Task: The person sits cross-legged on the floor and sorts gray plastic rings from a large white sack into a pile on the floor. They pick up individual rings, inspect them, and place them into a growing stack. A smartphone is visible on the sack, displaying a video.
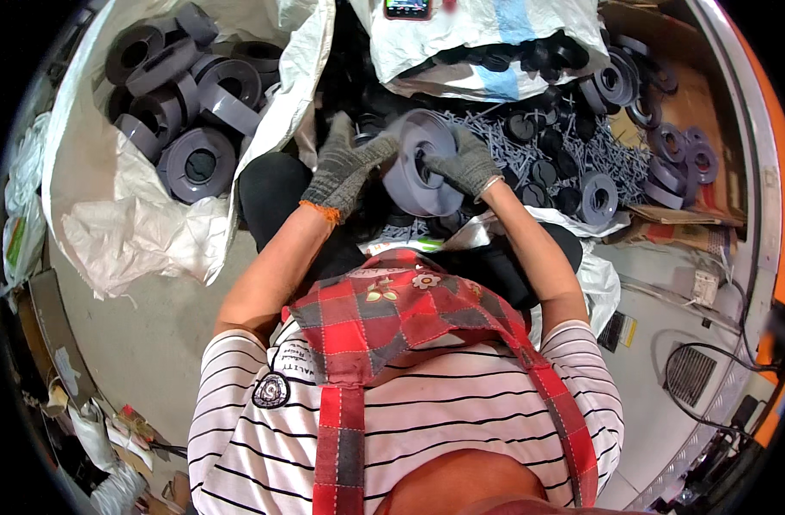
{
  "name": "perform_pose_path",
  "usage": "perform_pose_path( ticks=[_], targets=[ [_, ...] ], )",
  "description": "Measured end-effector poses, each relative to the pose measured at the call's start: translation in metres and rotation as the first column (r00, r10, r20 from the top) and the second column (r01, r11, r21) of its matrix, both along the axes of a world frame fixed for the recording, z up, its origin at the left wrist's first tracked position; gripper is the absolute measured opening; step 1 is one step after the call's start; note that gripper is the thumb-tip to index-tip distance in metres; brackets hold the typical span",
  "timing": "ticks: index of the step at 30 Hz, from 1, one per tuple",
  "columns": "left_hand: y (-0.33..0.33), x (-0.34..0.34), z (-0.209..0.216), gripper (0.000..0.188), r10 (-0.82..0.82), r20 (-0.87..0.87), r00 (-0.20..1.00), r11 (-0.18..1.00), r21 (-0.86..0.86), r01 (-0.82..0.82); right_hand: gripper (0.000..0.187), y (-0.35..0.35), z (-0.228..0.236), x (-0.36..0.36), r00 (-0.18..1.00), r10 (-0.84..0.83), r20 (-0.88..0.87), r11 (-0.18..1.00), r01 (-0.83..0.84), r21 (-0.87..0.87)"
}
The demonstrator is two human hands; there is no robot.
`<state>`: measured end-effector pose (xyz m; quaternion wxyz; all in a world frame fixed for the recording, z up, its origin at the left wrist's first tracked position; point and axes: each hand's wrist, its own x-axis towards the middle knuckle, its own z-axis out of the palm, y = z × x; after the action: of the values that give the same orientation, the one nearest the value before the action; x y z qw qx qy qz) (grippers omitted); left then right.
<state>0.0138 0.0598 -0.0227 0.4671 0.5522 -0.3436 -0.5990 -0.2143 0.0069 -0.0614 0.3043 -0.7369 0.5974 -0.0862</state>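
A grey plastic flanged ring (pixel 414 190) is tilted in front of me, its hollow partly in view. My right hand (pixel 468 163), in a grey knit glove, grips it from the right with fingers reaching into the hollow. At the ring's left side is my left hand (pixel 345 167), gloved in grey with an orange cuff. Its fingers are spread, and the thumb side comes close to the ring; whether they touch is unclear. A round black cap (pixel 368 127) shows between the left thumb and fingers; I cannot tell whether it is touched.
A white sack (pixel 79 172) on the left holds several grey rings (pixel 229 81). Grey screw-like pins (pixel 616 159) and black caps (pixel 543 172) lie heaped beyond my right hand. Another white sack (pixel 444 39) lies at the back. A cardboard box (pixel 710 103) with rings stands right; a cable (pixel 667 378) curves below.
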Motion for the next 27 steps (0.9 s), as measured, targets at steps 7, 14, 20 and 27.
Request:
perform_pose_path(
  ticks=[7, 14, 20, 27],
  targets=[
    [-0.01, 0.003, -0.019, 0.033, 0.168, -0.337, 0.926, 0.983, 0.124, -0.133, 0.045, -0.056, -0.02, 0.021, 0.999, 0.011, -0.052, 0.994, -0.016, -0.104],
    [-0.013, 0.001, -0.014, 0.043, 0.247, -0.132, 0.96, 0.959, 0.173, -0.223, 0.071, -0.071, -0.069, 0.041, 0.931, 0.108, -0.348, 0.994, -0.106, 0.025],
    [-0.011, -0.002, -0.019, 0.033, 0.214, -0.307, 0.928, 0.966, 0.21, -0.153, 0.063, -0.023, -0.003, 0.014, 0.973, 0.053, 0.226, 0.998, -0.057, 0.012],
    [0.0, -0.018, -0.001, 0.03, -0.039, -0.395, 0.918, 0.99, 0.109, 0.088, 0.059, 0.012, 0.052, 0.031, 0.989, 0.129, 0.065, 0.953, -0.106, -0.284]
  ],
)
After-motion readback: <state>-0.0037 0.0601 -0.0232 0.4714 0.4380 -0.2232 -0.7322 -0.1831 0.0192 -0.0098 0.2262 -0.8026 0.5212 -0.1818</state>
